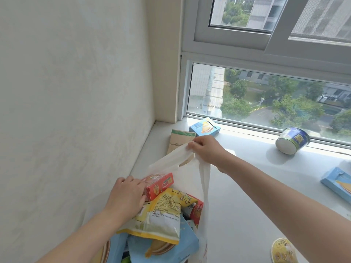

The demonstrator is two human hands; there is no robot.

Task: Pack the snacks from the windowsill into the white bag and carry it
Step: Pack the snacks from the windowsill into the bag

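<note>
A thin white plastic bag (204, 179) stands on the windowsill (247, 186), stuffed with snacks. My right hand (206, 149) pinches the bag's handle and holds it up. My left hand (127, 194) grips a red snack box (161, 185) at the bag's mouth. Below it lie a yellow snack packet (165, 213) and a blue packet (171, 249). On the sill behind the bag lie a brown and green carton (179, 140), a blue box (205, 127), and a blue-green cup (292, 140) on its side.
A cream wall (76, 92) closes the left side and the window (266, 99) runs along the back. Another blue box (338, 184) lies at the right edge. A round yellow lid (283, 251) sits near the bottom right.
</note>
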